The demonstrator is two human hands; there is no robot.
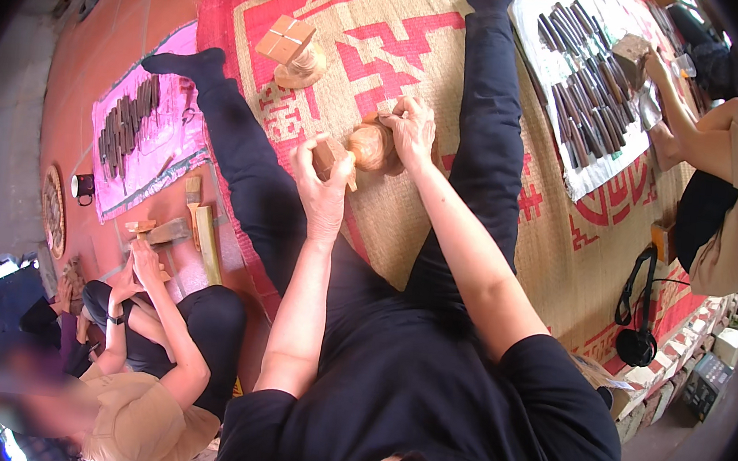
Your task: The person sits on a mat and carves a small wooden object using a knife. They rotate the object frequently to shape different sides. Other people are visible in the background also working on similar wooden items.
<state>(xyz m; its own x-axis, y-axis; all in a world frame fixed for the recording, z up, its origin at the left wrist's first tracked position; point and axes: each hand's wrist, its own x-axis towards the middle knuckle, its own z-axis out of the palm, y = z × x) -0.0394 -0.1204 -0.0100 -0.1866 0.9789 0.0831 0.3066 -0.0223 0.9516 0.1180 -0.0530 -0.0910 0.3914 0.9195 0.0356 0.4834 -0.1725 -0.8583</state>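
Between my legs, over the mat, I have a pale wooden carving [371, 148] with a smooth, rounded middle. My left hand [323, 177] is closed around its squared, block-like end. Against the far side of the rounded part rests my right hand [412, 133], its fingers pinched on a small pale piece [387, 107] whose kind I cannot make out. Just beyond my left hand stands a similar wooden carving [303, 69], topped by a square block [285, 38] with crossed lines on it.
Rows of carving tools lie on a white cloth [580, 175] at right and a pink cloth [168, 153] at left. People sit on both sides, their hands on wood. A brush [194, 194], a mug [82, 188] and headphones [636, 345] lie around the patterned mat [423, 36].
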